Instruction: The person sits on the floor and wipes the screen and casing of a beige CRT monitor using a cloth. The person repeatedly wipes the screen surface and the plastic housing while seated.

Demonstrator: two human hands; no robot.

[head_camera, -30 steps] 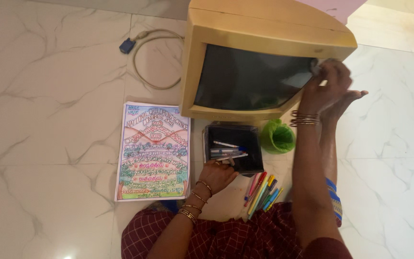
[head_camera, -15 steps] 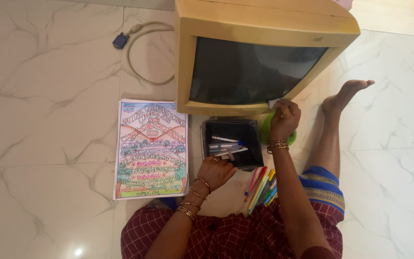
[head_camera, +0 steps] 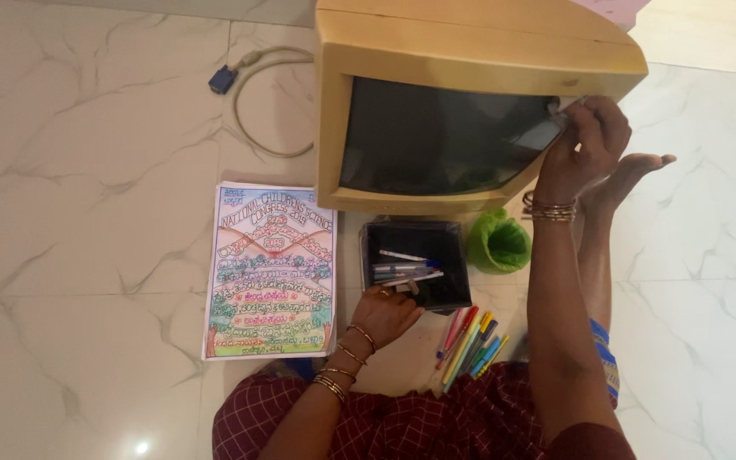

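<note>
Head view from above: a person seated on a white marble floor [head_camera: 87, 153] presses the right hand [head_camera: 585, 140], fingers closed on a small pale cloth [head_camera: 560, 109], against the upper right corner of the dark screen of an old beige monitor [head_camera: 470, 51], which stands on the floor at the far side of the scene. The left hand [head_camera: 388, 313] rests loosely curled and holding nothing at the near edge of a black tray [head_camera: 415, 264], its fingers touching the rim; the tray lies just near of the monitor and carries several pens [head_camera: 404, 268]. Right of the tray, touching neither it nor the monitor, sits a crumpled green bag [head_camera: 497, 243], partly hidden behind the raised right forearm, which crosses the space between the lap and the screen. A fan of coloured markers [head_camera: 468, 341] lies on the floor near of the tray, between the two arms. Left of the tray, a hand-coloured poster [head_camera: 273, 271] lies flat beside the monitor's near left corner. At the far left, a grey cable [head_camera: 253, 111] loops across the floor from behind the monitor and ends in a blue plug [head_camera: 223, 80]. A bare foot [head_camera: 636, 175] reaches out just right of the monitor, behind the working wrist.
</note>
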